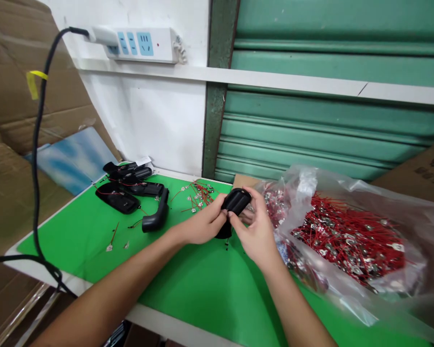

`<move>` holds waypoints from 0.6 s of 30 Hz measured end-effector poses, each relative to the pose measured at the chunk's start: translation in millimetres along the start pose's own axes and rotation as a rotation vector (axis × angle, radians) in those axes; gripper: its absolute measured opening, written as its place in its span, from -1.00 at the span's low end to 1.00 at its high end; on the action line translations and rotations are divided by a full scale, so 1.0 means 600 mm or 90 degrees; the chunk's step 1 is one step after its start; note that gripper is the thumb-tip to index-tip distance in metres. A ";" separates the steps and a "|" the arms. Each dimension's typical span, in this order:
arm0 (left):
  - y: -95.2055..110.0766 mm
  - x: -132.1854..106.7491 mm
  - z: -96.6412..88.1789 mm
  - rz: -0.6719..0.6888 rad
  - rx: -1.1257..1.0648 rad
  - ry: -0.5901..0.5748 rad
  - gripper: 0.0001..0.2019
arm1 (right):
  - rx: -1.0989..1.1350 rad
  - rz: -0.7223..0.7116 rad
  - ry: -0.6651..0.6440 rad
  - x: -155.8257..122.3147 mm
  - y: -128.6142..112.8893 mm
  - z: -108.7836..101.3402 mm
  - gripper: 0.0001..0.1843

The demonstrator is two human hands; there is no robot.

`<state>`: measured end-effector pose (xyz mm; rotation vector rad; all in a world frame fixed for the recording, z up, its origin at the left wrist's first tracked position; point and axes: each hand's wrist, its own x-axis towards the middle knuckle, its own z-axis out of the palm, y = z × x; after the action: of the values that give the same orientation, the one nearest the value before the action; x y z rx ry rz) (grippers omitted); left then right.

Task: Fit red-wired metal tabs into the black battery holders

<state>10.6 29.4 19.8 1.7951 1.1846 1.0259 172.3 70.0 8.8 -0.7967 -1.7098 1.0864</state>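
Note:
Between my hands, just over the green table top point(188, 289), is a black plastic housing point(237, 200) with rounded channels inside. My left hand point(208, 221) grips its left side, fingers closed. On the other side my right hand point(255, 226) holds it, index finger along the top edge and thumb pressed near the lower edge. What lies under the thumbs is too small to make out. Just below the housing, a dark part hangs or lies, partly hidden by the hands. Behind my left hand lie loose red-wired metal contacts point(202, 193).
At right, a clear plastic bag point(307, 183) bulges with red-wired contacts. Several black housings point(119, 197) lie at the back left, near a dark curved handle piece point(157, 214). A black cable point(36, 144) runs down the left from a white power strip point(141, 44).

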 end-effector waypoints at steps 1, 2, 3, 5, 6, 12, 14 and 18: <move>-0.001 0.000 0.000 0.003 -0.001 0.000 -0.62 | -0.003 -0.001 0.003 -0.001 0.001 0.001 -0.34; -0.002 0.000 0.001 0.008 0.000 0.001 -0.62 | -0.004 -0.002 0.005 -0.001 0.001 0.002 -0.34; -0.003 0.000 0.001 0.012 0.001 0.003 -0.62 | -0.005 -0.003 0.007 -0.002 0.002 0.003 -0.34; -0.005 0.000 0.003 0.022 0.008 0.010 -0.63 | -0.004 -0.005 0.013 -0.004 0.003 0.006 -0.33; -0.006 0.001 0.004 0.026 0.013 0.016 -0.64 | -0.003 -0.005 0.016 -0.005 0.004 0.008 -0.34; -0.003 0.002 0.011 0.033 0.024 0.040 -0.63 | 0.006 -0.007 0.024 -0.008 0.010 0.011 -0.35; 0.000 0.002 0.010 0.019 0.009 0.040 -0.62 | 0.011 -0.004 0.014 -0.006 0.009 0.009 -0.35; 0.004 0.002 0.001 -0.076 -0.080 0.020 -0.61 | 0.002 -0.009 -0.025 -0.002 0.003 0.002 -0.32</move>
<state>12.4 29.7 22.2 1.5974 1.2041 1.0398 171.7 69.0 6.5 -0.7636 -1.7438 1.1020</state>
